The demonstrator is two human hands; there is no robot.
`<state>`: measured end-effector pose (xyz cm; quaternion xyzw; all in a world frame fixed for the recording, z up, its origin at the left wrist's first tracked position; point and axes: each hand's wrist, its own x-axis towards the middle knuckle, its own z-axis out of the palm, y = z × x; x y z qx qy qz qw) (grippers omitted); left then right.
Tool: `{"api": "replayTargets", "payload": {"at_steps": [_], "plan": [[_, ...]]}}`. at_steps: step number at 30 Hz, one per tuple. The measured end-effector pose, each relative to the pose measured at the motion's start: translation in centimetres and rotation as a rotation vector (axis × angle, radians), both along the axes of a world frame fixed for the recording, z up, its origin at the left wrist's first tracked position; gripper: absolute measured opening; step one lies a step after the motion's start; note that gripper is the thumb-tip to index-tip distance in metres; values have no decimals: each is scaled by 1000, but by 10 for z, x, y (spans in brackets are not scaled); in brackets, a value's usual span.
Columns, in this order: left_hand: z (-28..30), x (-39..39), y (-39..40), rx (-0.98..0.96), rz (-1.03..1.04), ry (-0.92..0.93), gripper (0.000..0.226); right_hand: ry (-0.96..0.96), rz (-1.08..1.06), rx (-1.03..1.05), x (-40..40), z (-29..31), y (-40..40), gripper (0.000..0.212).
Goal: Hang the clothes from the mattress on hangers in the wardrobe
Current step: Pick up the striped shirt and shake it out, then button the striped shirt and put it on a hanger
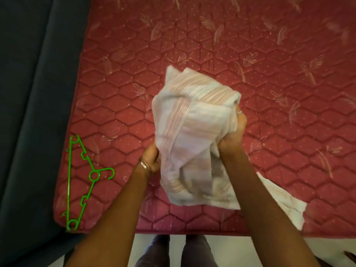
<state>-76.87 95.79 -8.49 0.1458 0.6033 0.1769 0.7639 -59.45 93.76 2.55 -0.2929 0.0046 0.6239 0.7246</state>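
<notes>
A white garment with pale orange stripes [192,132] is bunched up above the red quilted mattress [269,83]. My left hand [151,158] grips its lower left edge. My right hand [234,130] grips a gathered fold on its right side. Part of the cloth trails onto the mattress at the lower right [285,205]. A green plastic hanger [81,182] lies flat near the mattress's front left corner, well left of my left hand.
A dark grey upholstered surface [28,112] borders the mattress on the left. The mattress's front edge runs along the bottom, with pale floor [250,251] and my legs [173,251] below it.
</notes>
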Motion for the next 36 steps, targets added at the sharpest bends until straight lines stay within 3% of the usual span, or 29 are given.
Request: {"api": "replayTargets", "payload": {"at_steps": [1, 2, 4, 5, 6, 7, 8, 10, 11, 13, 15, 17, 19, 21, 23, 24, 26, 29, 31, 33, 36], "plan": [[17, -17, 5, 49, 1, 10, 42, -196, -90, -241, 3, 6, 6, 35], [34, -26, 11, 122, -30, 145, 33, -338, -118, -353, 15, 4, 14, 29], [49, -53, 27, 316, 88, 390, 18, -904, -92, -737, 32, -12, 21, 11], [55, -65, 35, 400, 180, 488, 18, -1197, -50, -957, 39, -19, 16, 19], [60, -75, 42, 476, 260, 540, 20, -1403, -68, -1054, 40, -29, 8, 25], [62, -79, 47, 516, 292, 576, 23, -1556, -73, -997, 35, -32, 2, 27], [76, -84, 46, 546, 330, 546, 25, -1592, -14, -778, 14, -33, -2, 27], [85, -83, 44, 471, 297, 470, 26, -1474, 404, -386, -37, -46, -13, 29], [91, -81, 42, 395, 275, 465, 26, -1430, 635, -274, -67, -50, -19, 37], [99, -83, 38, 265, 375, 343, 19, -1550, 923, -252, -126, -65, -35, 77], [111, -86, 37, 189, 536, 164, 11, -1734, 853, -454, -164, -76, -45, 95], [125, -94, 36, 148, 631, -24, 10, -1823, 599, -603, -182, -74, -44, 72], [134, -104, 41, 173, 685, -162, 12, -1915, 272, -517, -185, -63, -35, 39], [143, -113, 47, 313, 683, -156, 12, -1853, 69, -236, -175, -45, -23, 29], [146, -124, 52, 651, 595, 76, 9, -1776, 93, 28, -159, -12, -16, 21], [146, -132, 54, 891, 495, 247, 21, -1776, 143, 114, -150, 10, -11, 19], [136, -144, 53, 1247, 199, 590, 61, -1728, 263, 210, -131, 50, -1, 22], [127, -152, 44, 1468, -120, 845, 114, -1480, 319, 345, -121, 104, 1, 18], [128, -148, 41, 1444, -353, 847, 120, -1351, 344, 413, -122, 130, -3, 19], [130, -139, 39, 1438, -522, 686, 115, -1316, 393, 472, -123, 144, -4, 28], [137, -116, 20, 1299, -460, 400, 96, -1356, 482, 538, -113, 157, -4, 58]]}}
